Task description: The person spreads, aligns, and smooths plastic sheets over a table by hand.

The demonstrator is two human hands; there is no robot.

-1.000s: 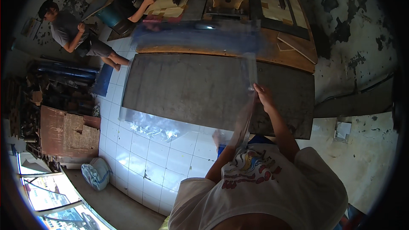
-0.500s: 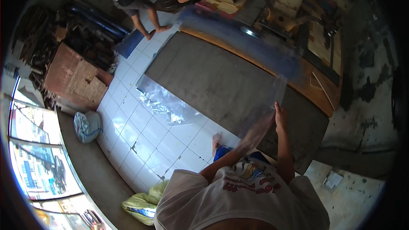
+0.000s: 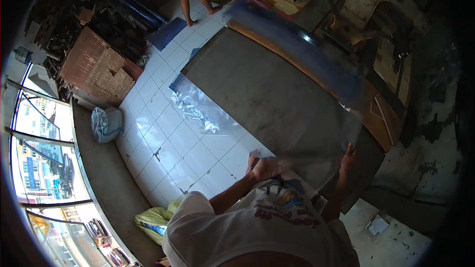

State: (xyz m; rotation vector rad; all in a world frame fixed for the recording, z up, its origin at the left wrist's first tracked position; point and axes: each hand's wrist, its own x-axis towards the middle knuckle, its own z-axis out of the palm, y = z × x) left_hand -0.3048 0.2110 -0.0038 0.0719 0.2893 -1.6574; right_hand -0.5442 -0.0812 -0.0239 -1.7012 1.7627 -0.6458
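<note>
At right grip (image 3: 346, 160), edge of clear sheet (image 3: 309, 143)

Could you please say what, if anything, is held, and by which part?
A clear rectangular plastic sheet: the right hand holds its right edge; the left hand, seemingly its near edge.

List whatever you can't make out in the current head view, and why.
All in the head view:
- Left hand: fingers blurred where they meet the clear sheet; exact grip uncertain.
- Right hand: too dim and small to tell how its fingers grip.
- Clear sheet's nearest part: partly hidden by the wearer's shirt and arms.
- Standing co-worker: upper body cut off by the top edge.
- Pale bundle: contents hidden by its wrapping.
</note>
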